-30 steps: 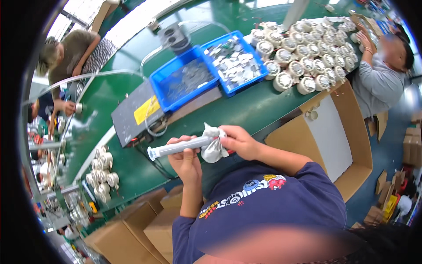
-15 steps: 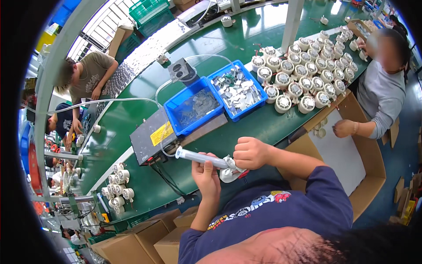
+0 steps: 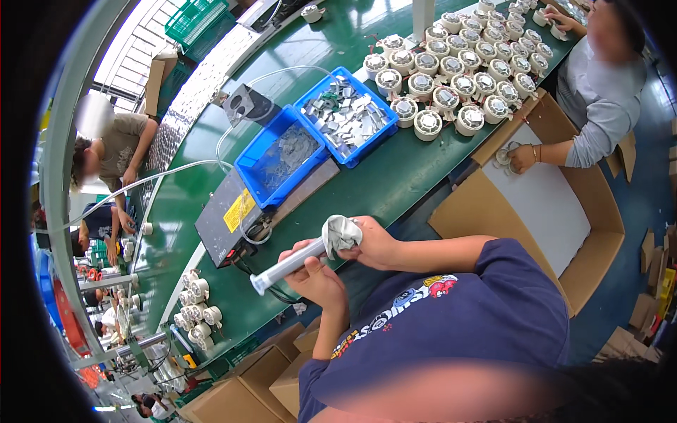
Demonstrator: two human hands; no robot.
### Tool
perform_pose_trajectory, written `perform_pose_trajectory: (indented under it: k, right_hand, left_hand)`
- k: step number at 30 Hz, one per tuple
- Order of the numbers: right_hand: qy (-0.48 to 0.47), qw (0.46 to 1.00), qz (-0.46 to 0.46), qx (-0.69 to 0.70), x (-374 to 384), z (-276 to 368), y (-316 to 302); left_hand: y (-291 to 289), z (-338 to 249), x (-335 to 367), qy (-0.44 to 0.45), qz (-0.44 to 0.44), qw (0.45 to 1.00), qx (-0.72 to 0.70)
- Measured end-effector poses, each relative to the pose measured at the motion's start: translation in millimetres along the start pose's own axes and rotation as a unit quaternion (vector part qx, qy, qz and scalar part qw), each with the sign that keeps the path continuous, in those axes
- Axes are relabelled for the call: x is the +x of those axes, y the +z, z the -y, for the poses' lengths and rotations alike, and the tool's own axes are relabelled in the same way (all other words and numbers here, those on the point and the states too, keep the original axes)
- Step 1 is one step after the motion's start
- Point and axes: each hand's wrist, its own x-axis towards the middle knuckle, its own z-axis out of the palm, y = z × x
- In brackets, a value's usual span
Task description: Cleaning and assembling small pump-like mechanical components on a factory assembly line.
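Observation:
A translucent syringe-like tube (image 3: 285, 266) slants across in front of my chest, its flanged end to the lower left. My left hand (image 3: 319, 283) is closed around the barrel from below, thumb along the side. Crumpled grey-white cloth or wrapping (image 3: 342, 234) covers the tube's other end. My right hand (image 3: 375, 243) grips this bunched material from the right; its fingers are partly hidden behind it. What lies inside the wrapping cannot be seen. Both hands are above the near edge of the green table (image 3: 331, 201).
Beyond my hands, one blue bin (image 3: 243, 169) holds thin clear scraps, another (image 3: 389, 127) small metallic pieces. A black box (image 3: 218, 229) sits beside them. Many round white units (image 3: 427, 125) stand at right, near an open carton (image 3: 465, 211) and a co-worker (image 3: 599, 92). Several more units (image 3: 199, 287) are left.
My right hand has turned from a fist over the wrapped end to a grip at its right side. The tube's flanged end has dipped lower left. The whole view has shifted.

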Motion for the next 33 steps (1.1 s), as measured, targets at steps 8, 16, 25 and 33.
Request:
perform_pose_trajectory:
  k: [8,16,25,33]
  right_hand:
    - [-0.062,0.987,-0.025,-0.147,-10,8,-34]
    - [-0.567,0.503,0.178,-0.628,-17,66,-34]
    - [0.033,0.994,0.083,0.069,-19,41,-55]
    - [-0.097,0.964,-0.003,-0.248,-22,84,-71]
  left_hand:
    - [-12,-9,21,-0.013,0.216,0.975,0.042]
    - [-5,-8,17,-0.296,0.118,0.938,-0.136]
    - [34,0,13,-0.113,0.200,0.973,0.020]
    - [40,-4,60,-0.056,0.226,0.972,-0.007]
